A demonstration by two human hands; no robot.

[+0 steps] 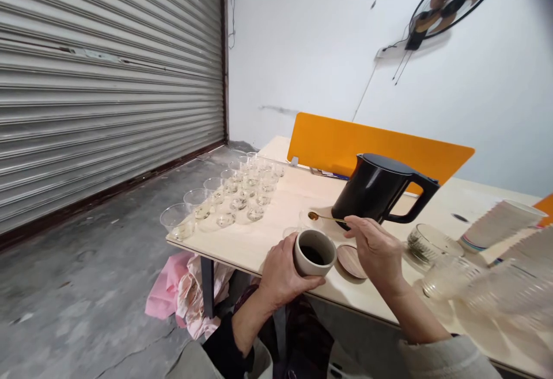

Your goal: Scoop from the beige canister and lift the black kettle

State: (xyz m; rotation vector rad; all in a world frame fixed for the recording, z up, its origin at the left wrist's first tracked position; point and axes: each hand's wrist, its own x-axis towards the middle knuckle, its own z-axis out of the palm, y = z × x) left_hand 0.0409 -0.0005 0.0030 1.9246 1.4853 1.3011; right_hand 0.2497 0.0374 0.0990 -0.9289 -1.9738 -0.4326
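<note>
At the near edge of a pale wooden table (298, 194), in the head view, the left hand (280, 272) wraps around a stoneware cup (314, 252) of dark liquid. The right hand (374, 249) pinches narrowly on a long gold spoon (313, 216), its bowl holding something amber, just beside a black electric kettle (371, 189). A round wooden lid (351, 261) lies just below that hand. Farther left, rows of clear glass cups (228, 194) hold shallow pale liquid with leaves. To the right sit a glass bowl of green tea leaves (427, 243) and a stack of paper cups (501, 226).
</note>
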